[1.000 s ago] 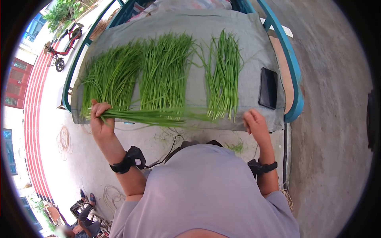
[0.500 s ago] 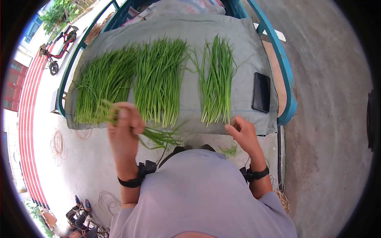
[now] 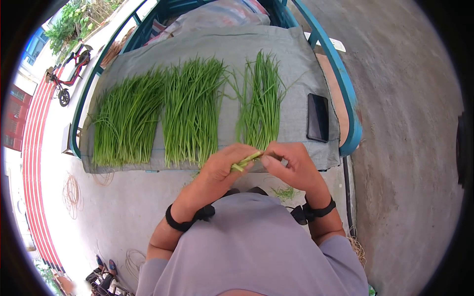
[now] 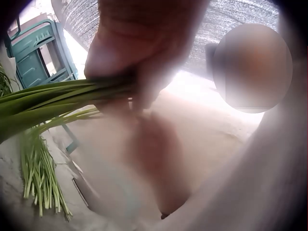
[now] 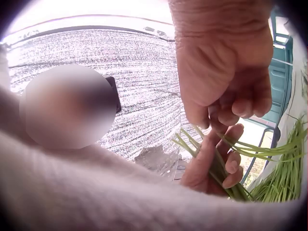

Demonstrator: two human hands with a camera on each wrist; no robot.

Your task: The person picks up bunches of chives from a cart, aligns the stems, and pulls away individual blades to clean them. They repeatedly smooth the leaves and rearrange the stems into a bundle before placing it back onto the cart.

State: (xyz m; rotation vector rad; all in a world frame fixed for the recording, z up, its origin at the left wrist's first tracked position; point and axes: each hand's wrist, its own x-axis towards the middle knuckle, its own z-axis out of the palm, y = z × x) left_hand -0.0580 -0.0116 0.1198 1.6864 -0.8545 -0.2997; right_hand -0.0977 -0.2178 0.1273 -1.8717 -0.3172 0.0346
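In the head view, the left hand (image 3: 219, 167) grips a small bunch of green stalks (image 3: 245, 162), cut ends toward the right hand (image 3: 295, 166). The right thumb and forefinger pinch at those ends. Seen from the left wrist, the long leaves (image 4: 53, 98) run leftward out of the left hand (image 4: 144, 48); the right hand (image 4: 159, 154) is blurred. In the right wrist view, the right hand (image 5: 224, 72) has curled fingers against the stalk ends, above the left hand (image 5: 204, 166). Three flat piles, left (image 3: 128, 121), middle (image 3: 191, 111) and right (image 3: 261, 106), lie beyond the hands.
A grey cloth (image 3: 232, 42) covers the cart bed under the piles. A black phone (image 3: 317, 117) lies near its right side, inside the teal rail (image 3: 340, 74). Green scraps (image 3: 285, 193) are on the ground by the person. A red scooter (image 3: 69, 76) stands far left.
The left hand has moved right and inward with its bunch, meeting the right hand. The right hand has shifted slightly left, its thumb and forefinger now at the stalk ends.
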